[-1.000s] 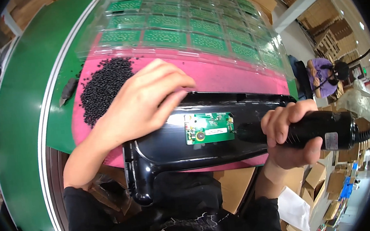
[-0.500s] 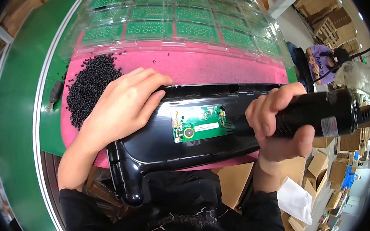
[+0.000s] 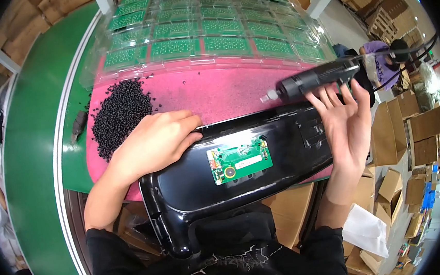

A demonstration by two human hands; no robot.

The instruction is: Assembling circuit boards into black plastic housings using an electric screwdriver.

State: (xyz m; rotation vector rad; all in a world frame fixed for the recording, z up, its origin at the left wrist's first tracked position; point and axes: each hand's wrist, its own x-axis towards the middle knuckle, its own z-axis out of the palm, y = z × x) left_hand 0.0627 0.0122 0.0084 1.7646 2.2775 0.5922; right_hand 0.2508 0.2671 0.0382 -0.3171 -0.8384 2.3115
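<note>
We press our left hand (image 3: 153, 142) flat on the black housing (image 3: 263, 160) holding a green circuit board (image 3: 240, 160), our right hand (image 3: 345, 120) spread under the electric screwdriver (image 3: 318, 78), clear tray (image 3: 212, 34) of boards beyond.

A circuit board (image 3: 240, 160) is seated on the housing (image 3: 243, 172); a screw pile (image 3: 120, 114) is found at its ten o'clock, board trays (image 3: 207, 35) at twelve, on the mat (image 3: 216, 94).

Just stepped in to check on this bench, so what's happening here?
A person's left hand presses down on a black plastic housing with a small green circuit board seated in it. The right hand is open, fingers just touching a hanging electric screwdriver. Black screws lie heaped on the pink mat.
</note>
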